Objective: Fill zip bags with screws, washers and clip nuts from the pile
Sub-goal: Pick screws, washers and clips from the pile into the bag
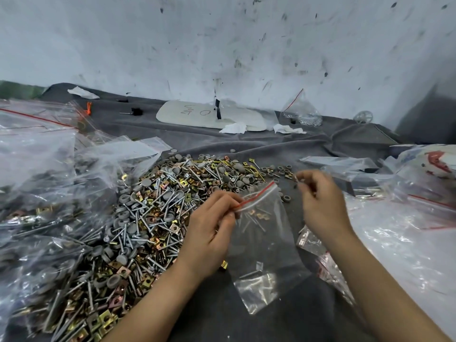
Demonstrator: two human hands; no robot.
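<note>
The zip bag [261, 243] is clear plastic with a red stripe along its mouth. It hangs tilted over the grey cloth [246, 141] near the middle of the tabletop, toward the near edge. A few screws and brass-coloured clip nuts show through its upper part.

The left hand [209, 233] holds it at the stripe. Its fingers [227, 201] are curled in and pinch the left end of the mouth. The right hand [320, 201] hovers just beside the mouth's right end. Its fingers [308, 178] are bunched tight, with a metal piece [295, 178] at the tips, too blurred to name.

The pile [153, 206] of screws, grey washers and clip nuts lies left of the bag and touches the left wrist. Filled bags [37, 193] crowd the left edge, and flat bags [407, 230] lie along the right edge.
</note>
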